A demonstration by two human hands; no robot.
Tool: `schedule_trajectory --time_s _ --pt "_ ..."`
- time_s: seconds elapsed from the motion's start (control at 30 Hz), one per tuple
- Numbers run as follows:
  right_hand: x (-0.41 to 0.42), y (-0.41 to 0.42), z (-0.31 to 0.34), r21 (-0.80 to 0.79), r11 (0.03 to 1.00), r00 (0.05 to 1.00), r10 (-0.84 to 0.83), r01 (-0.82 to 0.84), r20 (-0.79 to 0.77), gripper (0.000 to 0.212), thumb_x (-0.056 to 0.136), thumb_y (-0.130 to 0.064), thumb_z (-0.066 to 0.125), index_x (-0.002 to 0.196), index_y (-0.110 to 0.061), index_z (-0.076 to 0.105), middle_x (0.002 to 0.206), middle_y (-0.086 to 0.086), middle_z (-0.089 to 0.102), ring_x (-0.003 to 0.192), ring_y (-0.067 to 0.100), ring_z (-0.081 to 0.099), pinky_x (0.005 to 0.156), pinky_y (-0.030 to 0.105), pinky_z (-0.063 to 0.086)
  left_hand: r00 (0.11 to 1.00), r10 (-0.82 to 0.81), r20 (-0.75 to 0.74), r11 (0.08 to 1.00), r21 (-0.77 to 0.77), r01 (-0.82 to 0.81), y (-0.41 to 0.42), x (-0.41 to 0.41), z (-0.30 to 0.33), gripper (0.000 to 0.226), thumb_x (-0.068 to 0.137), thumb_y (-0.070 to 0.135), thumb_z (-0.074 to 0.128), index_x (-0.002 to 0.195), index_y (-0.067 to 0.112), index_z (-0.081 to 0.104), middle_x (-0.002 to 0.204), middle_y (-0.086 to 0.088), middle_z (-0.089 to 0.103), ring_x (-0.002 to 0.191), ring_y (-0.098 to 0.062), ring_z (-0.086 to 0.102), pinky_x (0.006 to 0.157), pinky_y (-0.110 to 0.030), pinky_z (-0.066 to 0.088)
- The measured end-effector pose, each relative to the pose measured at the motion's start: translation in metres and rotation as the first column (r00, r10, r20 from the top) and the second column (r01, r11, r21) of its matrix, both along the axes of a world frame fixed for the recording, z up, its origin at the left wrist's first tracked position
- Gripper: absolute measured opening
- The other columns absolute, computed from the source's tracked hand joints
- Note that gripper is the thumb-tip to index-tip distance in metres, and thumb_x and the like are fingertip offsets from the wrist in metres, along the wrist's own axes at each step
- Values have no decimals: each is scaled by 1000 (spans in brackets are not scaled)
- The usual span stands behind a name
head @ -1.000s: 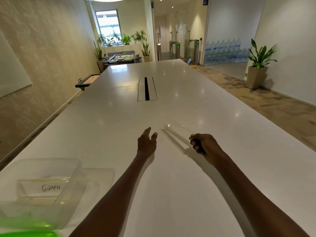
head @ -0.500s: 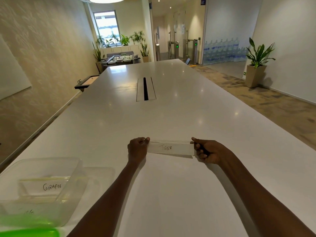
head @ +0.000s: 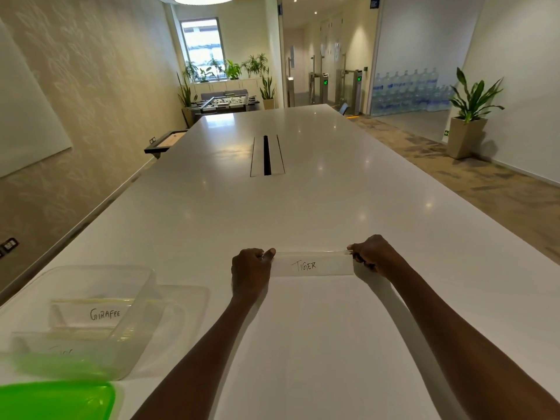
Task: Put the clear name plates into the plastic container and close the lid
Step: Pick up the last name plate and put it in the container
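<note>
A clear name plate marked TIGER is held upright over the white table, in front of me at the middle. My left hand grips its left end and my right hand grips its right end. A clear plastic container stands open at the near left. Inside it lies a plate marked GIRAFEE, with another plate below whose writing is blurred. A green lid lies at the bottom left corner, in front of the container.
A dark cable slot runs along the table's middle further back. The wall is close on the left. Carpeted floor and a potted plant lie to the right of the table.
A second ago my left hand was open and only the right held the plate, tilted flat. Now both hands grip its ends and it faces me with TIGER readable.
</note>
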State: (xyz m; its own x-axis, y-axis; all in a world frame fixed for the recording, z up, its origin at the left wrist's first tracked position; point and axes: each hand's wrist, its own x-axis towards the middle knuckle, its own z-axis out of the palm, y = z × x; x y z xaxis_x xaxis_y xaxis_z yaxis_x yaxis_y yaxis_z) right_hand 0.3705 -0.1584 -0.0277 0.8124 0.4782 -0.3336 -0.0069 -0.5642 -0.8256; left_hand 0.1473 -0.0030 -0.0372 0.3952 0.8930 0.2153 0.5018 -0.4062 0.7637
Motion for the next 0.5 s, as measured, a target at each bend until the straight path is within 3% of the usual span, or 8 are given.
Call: schedule_trajectory --time_s 0.13,0.2,0.3,0.37,0.5 --pt "-1 -3 0 -10 1000 940 10 -7 341 38 85 -36 63 67 -4 71 60 1 65 66 24 62 63 29 45 997 24 -71 1000 8 -23 6 -2 5 50 81 44 63 54 3 55 49 -10 52 60 -33 54 56 -32 38" --pt "-2 -3 4 10 999 891 28 -37 453 42 86 -39 60 68 -3 70 67 2 71 75 25 67 71 32 49 999 18 -47 999 30 -16 12 -2 10 41 81 42 66 60 8 61 57 -8 60 69 -33 59 62 -32 41" --pt "-3 -3 16 -23 985 789 152 -172 595 45 87 -47 62 73 -5 66 71 3 67 73 23 62 65 31 44 996 -86 -15 994 61 86 21 -3 17 39 81 36 73 104 5 70 98 -10 74 95 -24 67 84 -29 48" --pt "-4 -4 25 -87 942 727 308 -325 614 38 83 -50 68 88 -12 68 84 0 67 79 19 61 68 31 45 969 -240 -52 964 102 244 25 -5 24 43 80 31 75 114 6 67 111 -9 71 107 -20 65 91 -26 47" --pt "-10 -5 33 -305 819 623 569 -486 537 63 73 -39 81 126 -14 60 117 3 64 107 21 59 89 35 49 855 -431 -290 874 100 475 32 -5 35 55 75 32 79 125 14 62 125 -8 65 115 -21 61 99 -25 42"
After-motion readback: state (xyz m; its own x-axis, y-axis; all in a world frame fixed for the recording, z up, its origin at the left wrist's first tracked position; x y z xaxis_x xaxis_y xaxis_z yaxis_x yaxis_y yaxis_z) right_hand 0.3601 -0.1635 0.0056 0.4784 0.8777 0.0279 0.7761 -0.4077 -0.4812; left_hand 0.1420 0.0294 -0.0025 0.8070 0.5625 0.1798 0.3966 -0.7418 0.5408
